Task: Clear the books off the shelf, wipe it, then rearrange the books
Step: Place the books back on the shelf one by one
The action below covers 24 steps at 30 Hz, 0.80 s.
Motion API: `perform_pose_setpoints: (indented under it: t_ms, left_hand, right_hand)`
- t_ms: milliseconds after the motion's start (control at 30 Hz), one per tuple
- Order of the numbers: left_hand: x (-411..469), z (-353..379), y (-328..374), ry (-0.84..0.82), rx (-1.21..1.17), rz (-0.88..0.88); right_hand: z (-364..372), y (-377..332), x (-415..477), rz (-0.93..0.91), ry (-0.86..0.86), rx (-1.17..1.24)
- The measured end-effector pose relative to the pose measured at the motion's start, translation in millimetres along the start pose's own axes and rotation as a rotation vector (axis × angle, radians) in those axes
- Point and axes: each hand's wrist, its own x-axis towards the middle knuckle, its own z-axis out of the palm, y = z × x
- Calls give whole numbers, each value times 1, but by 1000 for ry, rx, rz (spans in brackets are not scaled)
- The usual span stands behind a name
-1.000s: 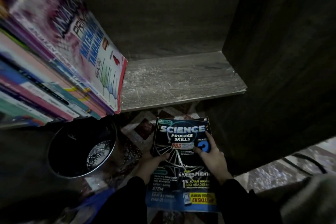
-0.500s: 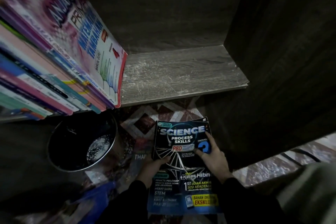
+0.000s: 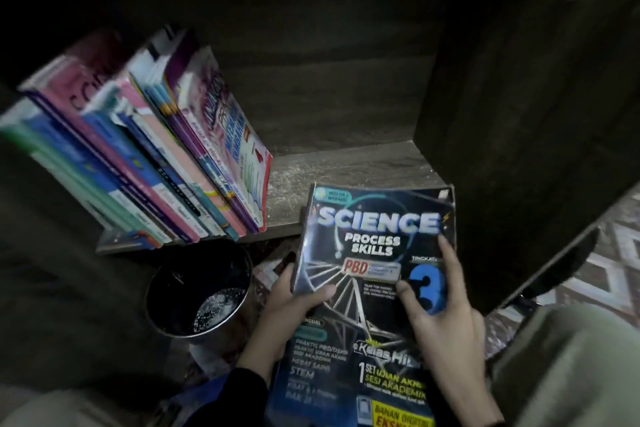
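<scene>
Bottom of book (image 3: 374,243) cut off.

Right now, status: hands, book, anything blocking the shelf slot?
Left hand grips Science book at its left edge; right hand holds the right edge. Book's top edge at the shelf front. Leaning books left of the gap, not blocking.
</scene>
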Motion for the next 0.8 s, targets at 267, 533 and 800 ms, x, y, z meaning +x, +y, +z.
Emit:
perform_pose_setpoints:
  t_ms: [267, 533, 800]
  left_hand:
    - [29, 10, 123, 163, 7, 542]
    - [114, -5, 185, 280, 176, 694]
    - [150, -5, 141, 350, 179, 614]
  right_hand:
    - [-17, -75, 84, -499, 223, 385]
    - [39, -99, 207, -738, 213, 471]
    - [88, -48, 244, -783, 230, 299]
